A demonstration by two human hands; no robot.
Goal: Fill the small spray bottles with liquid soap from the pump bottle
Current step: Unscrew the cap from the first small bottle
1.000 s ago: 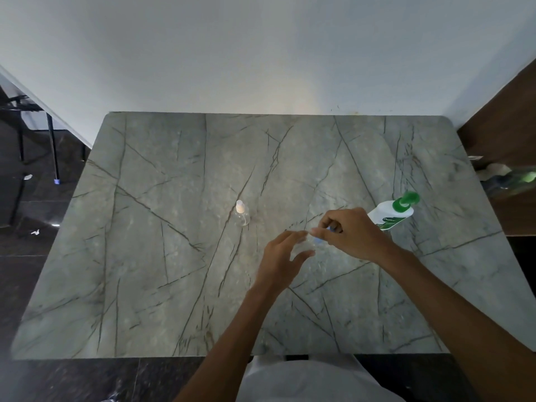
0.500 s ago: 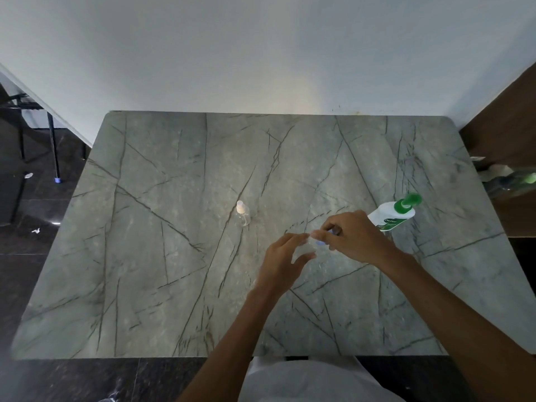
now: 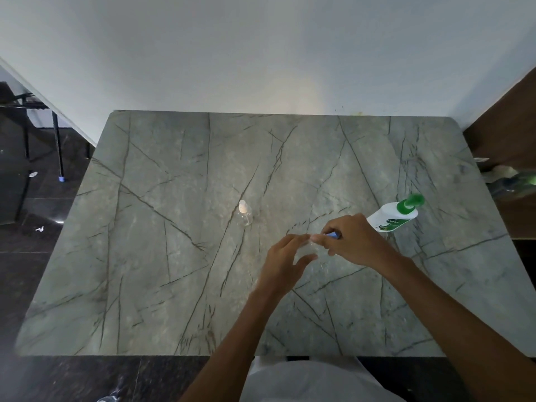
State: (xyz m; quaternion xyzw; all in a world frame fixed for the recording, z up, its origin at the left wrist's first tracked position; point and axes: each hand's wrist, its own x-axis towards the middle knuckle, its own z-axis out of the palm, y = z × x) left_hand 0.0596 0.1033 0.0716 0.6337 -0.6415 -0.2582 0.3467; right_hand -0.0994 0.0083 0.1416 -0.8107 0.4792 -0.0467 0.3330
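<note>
A small clear spray bottle [image 3: 308,247] stands on the grey marble table [image 3: 162,256], held by my left hand [image 3: 285,264] between thumb and fingers. My right hand [image 3: 352,242] pinches its blue cap [image 3: 333,235] at the top of that bottle. A second small clear spray bottle [image 3: 244,213] with a pale cap stands alone to the left, near the table's middle. The white pump bottle [image 3: 390,217] with a green pump head stands just behind my right hand, at the right.
A white wall runs along the table's far edge. Dark floor and black chair legs [image 3: 56,146] lie to the left. Beyond the right edge a brown ledge carries some blurred items [image 3: 510,181].
My right hand has turned slightly at the blue cap, and more of the cap shows now. The left hand holds the bottle in the same spot.
</note>
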